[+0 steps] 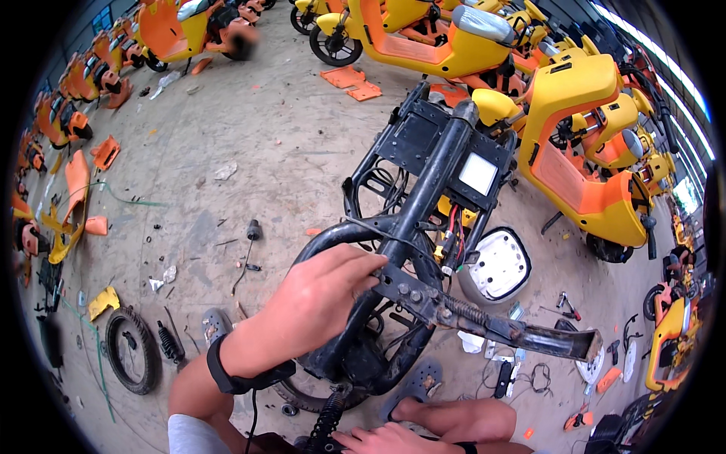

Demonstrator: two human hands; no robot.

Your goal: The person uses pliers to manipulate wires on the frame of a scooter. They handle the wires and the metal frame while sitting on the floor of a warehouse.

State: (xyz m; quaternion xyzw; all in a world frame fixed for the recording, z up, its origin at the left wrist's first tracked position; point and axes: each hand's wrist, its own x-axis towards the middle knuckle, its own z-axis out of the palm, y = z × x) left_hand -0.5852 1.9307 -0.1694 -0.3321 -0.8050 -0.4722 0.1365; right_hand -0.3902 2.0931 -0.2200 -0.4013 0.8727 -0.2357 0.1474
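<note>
A black scooter frame [420, 204] stands in front of me with its underside toward me. My left hand [314, 291] reaches over its curved tube, fingers bent and pressed together at the edge of the kickstand bracket [412, 293]. Whatever sits between those fingertips is hidden. From the bracket, a worn metal kickstand [529, 335] with a spring [465, 312] sticks out to the right. At the lower edge my right hand [393, 439] lies with fingers stretched, beside a black shock absorber [329, 420]. Its fingertips are close to the shock's lower end; contact is unclear.
Yellow and orange scooters [582, 181] crowd the back and right. A white-lined seat bucket [499, 265] stands right of the frame. Loose on the floor lie a wheel [130, 350], another shock absorber [169, 342], pliers [569, 305], orange panels [352, 82] and small parts.
</note>
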